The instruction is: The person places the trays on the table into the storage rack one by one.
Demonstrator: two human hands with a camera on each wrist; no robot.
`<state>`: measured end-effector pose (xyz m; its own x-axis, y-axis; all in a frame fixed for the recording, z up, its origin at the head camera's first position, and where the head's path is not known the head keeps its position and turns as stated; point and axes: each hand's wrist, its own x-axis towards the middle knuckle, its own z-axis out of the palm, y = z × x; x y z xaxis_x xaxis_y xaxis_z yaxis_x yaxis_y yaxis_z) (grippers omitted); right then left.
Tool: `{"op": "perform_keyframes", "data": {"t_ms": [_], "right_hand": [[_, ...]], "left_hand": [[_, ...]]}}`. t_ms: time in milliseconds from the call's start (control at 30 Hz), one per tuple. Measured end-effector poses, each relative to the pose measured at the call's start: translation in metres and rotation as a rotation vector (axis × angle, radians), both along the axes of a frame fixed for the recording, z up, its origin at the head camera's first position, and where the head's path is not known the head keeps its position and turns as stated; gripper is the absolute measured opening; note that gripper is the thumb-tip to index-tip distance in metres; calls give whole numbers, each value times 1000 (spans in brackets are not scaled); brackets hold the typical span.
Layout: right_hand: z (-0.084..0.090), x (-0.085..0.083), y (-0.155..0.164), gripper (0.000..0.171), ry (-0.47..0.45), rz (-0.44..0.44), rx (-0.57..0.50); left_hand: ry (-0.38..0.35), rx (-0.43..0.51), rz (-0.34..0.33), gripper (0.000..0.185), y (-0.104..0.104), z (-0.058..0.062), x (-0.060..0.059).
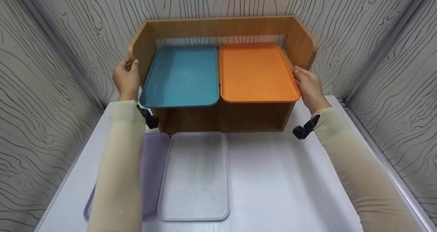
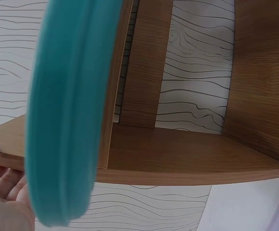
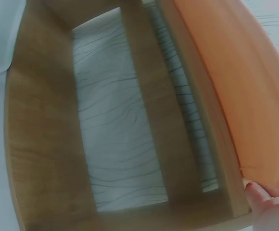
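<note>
A two-level wooden shelf [image 1: 222,28] stands against the back wall, with a blue tray [image 1: 182,75] and an orange tray [image 1: 257,73] side by side on its upper board. My left hand [image 1: 126,77] grips the front edge of the left side panel [image 2: 9,139], thumb on one face and fingers on the other, beside the blue tray. At the other end, my right hand [image 1: 310,87] holds the right side panel [image 1: 303,44], its thumb [image 3: 257,192] right at the orange tray's edge. Part of the right hand's hold is hidden by the tray and panel.
On the white table [image 1: 269,177], a white tray [image 1: 196,177] lies in front of the shelf. A purple tray [image 1: 155,174] lies left of it, partly under my left sleeve. Wood-patterned walls [image 1: 44,99] enclose the table at the sides and back.
</note>
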<state>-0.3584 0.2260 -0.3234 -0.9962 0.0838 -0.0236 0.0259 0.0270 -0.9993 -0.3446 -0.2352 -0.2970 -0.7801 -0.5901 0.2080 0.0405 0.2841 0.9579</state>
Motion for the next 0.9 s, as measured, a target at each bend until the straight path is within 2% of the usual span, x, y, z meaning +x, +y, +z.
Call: {"op": "perform_keyframes", "data": {"t_ms": [167,267,400,567,700,900], "right_hand": [[-15,15,6,52,101,-54,34],[-26,25,8,53,149,-56,-8],[-44,41,6,51,208,-66,-13],[-65,60,-5,45,260,-161,-131],[-82,75,-17,44,250,-200,-208],[-119,98,-40,45,147,-139,-117]], "left_hand": [[3,-36,-3,34,0,0,-1],[8,-61,0,34,-1,0,-1],[7,-59,-1,34,-1,-1,-1],[8,-36,-7,34,-1,-1,0],[9,-27,-12,35,0,0,0],[11,-4,-18,34,-2,-2,0]]}}
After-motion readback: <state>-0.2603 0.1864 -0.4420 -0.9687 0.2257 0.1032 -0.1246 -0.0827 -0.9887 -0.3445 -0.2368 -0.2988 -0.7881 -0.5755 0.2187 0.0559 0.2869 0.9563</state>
